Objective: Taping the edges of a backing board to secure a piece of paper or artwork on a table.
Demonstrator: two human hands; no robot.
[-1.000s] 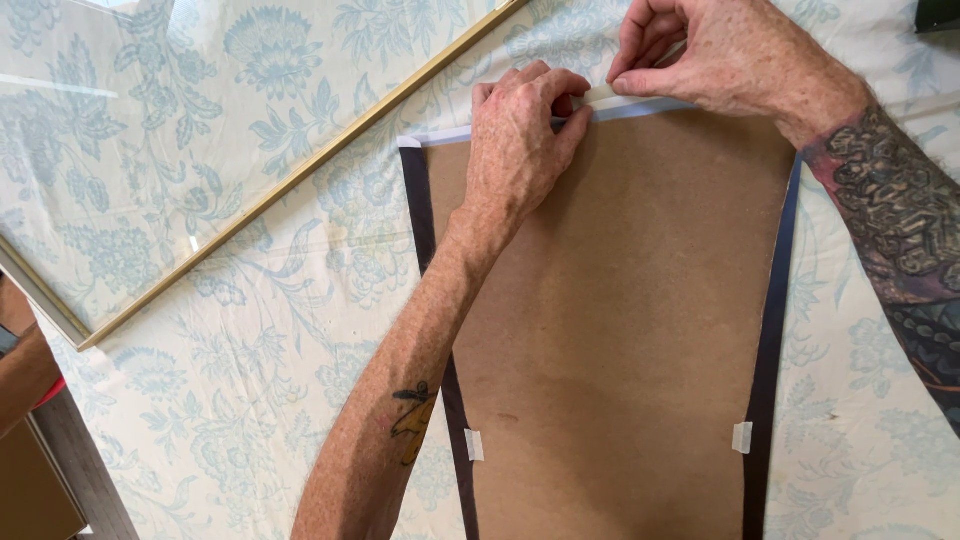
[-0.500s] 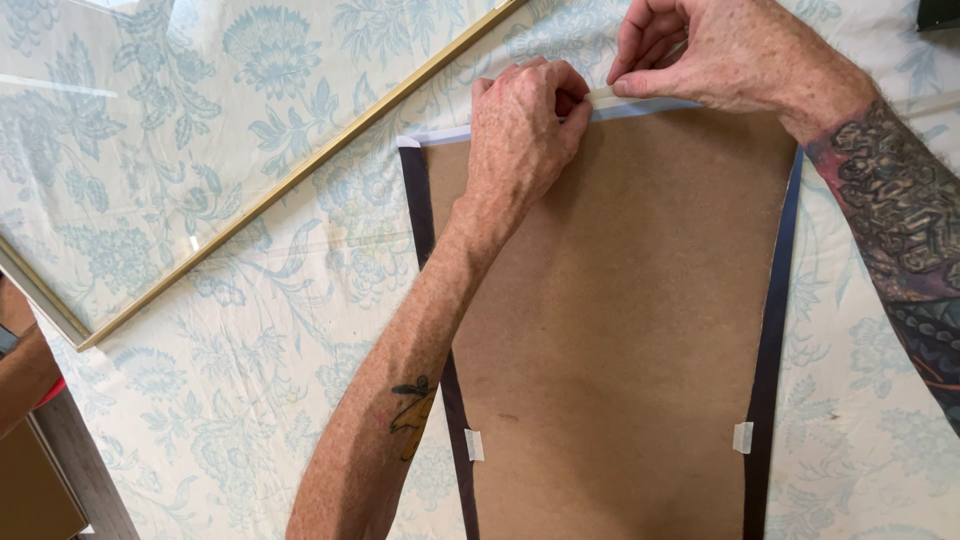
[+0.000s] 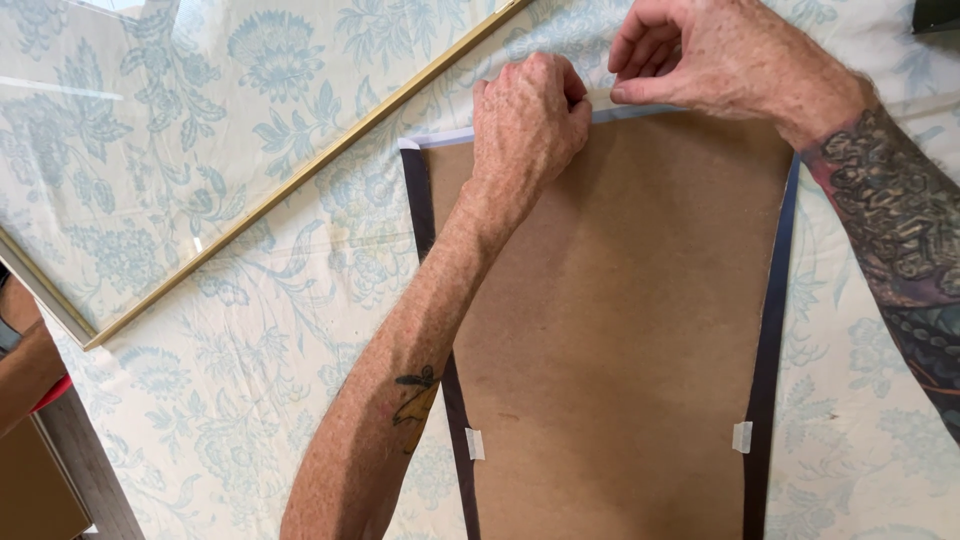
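A brown backing board [image 3: 620, 330] lies on a dark sheet [image 3: 420, 200] whose edges show along both sides. My left hand [image 3: 525, 120] rests knuckles up on the board's top edge, fingers curled down onto one end of a pale strip of tape [image 3: 600, 100]. Just to the right, my right hand [image 3: 710, 65] pinches the other end of the strip between thumb and forefinger. The part of the strip under both hands is hidden. Two small white tape tabs [image 3: 474, 443] [image 3: 742, 436] hold the dark sheet to the board lower down.
Everything lies on a pale blue floral cloth [image 3: 250, 380]. A thin gold frame [image 3: 300, 185] with its glass pane [image 3: 150, 130] lies slanted at the upper left. Brown furniture [image 3: 30, 480] and something red [image 3: 50, 392] show past the cloth's lower left edge.
My hands stay at the board's top edge on the tape strip, shifting only slightly. The board and the gold frame have not moved.
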